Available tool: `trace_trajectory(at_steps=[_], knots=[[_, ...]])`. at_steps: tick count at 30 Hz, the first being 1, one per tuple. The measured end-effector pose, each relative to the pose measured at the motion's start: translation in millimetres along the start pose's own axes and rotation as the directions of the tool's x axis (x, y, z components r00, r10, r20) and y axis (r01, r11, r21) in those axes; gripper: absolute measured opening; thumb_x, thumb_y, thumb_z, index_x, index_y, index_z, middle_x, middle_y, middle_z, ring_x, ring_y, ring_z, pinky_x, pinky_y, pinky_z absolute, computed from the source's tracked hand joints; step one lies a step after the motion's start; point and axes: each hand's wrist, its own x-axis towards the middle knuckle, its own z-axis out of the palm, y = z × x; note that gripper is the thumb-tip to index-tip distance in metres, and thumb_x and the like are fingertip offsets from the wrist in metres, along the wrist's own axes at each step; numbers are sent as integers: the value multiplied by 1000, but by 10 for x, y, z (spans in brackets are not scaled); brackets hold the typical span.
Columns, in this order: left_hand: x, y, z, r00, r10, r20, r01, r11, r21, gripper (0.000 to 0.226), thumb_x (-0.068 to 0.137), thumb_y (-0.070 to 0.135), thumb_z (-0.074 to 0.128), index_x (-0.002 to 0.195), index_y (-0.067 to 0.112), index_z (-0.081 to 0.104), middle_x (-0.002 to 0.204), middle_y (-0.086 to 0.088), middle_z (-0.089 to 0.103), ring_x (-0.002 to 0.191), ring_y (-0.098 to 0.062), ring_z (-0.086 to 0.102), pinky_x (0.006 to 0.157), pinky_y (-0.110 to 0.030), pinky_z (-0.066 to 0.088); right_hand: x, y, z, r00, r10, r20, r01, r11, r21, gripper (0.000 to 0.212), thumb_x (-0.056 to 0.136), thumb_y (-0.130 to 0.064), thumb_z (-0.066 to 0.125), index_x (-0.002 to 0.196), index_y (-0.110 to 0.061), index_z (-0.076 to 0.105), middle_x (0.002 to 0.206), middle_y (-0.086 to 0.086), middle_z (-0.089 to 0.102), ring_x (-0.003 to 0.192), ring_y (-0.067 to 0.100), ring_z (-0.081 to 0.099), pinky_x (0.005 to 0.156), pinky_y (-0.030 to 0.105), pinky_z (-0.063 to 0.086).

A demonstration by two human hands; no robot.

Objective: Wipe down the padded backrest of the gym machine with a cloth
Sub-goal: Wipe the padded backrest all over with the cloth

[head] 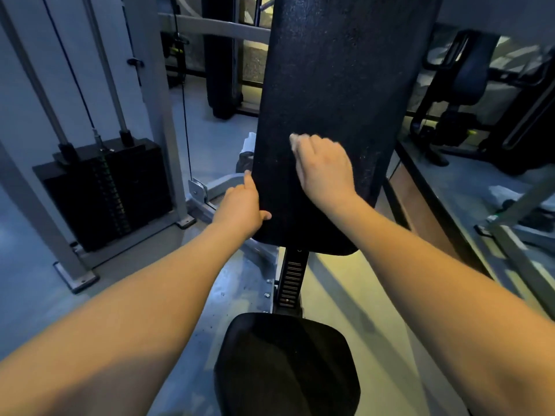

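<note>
Right hand (324,169), fingers curled over a small white cloth (295,139), pressed to the lower front of the black padded backrest (345,85); left hand (240,205) grips the pad's left edge, thumb on its face.

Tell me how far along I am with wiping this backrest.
Done: hard to tell; no clearly wiped band shows on the backrest. In hand: your right hand presses a small pale cloth against the pad's lower middle, while your left hand grips its left edge. Left: probably most of it; pale specks show near the right edge and higher up.
</note>
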Motion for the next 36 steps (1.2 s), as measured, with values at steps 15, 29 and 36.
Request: trace_trajectory(at_steps=[15, 29, 36], knots=[[-40, -85, 55, 996, -21, -82, 22, 1000, 19, 98, 88, 47, 72, 159, 22, 9, 131, -11, 57, 124, -36, 50, 76, -44, 49, -251, -367, 130, 894, -375, 247, 349, 926, 142, 24, 90, -23, 50, 105, -16, 67, 82, 4, 61, 68, 30, 58, 59, 39, 32], [-124, -328, -56, 999, -31, 11, 31, 997, 77, 98, 96, 33, 65, 161, 31, -8, 140, -14, 49, 125, -37, 48, 85, -49, 53, -181, -462, 315, 997, 17, -77, -14, 999, 38, 14, 106, -19, 55, 111, -15, 66, 90, 4, 61, 69, 27, 51, 62, 39, 35], [-250, -304, -136, 998, -62, 32, 61, 997, 43, 62, 99, 18, 51, 154, 6, 26, 145, -18, 42, 135, -37, 38, 102, -43, 42, -1330, -425, 264, 868, -425, 257, 398, 905, 150, 13, 97, -11, 59, 109, -12, 64, 90, 3, 60, 68, 25, 52, 58, 38, 36]])
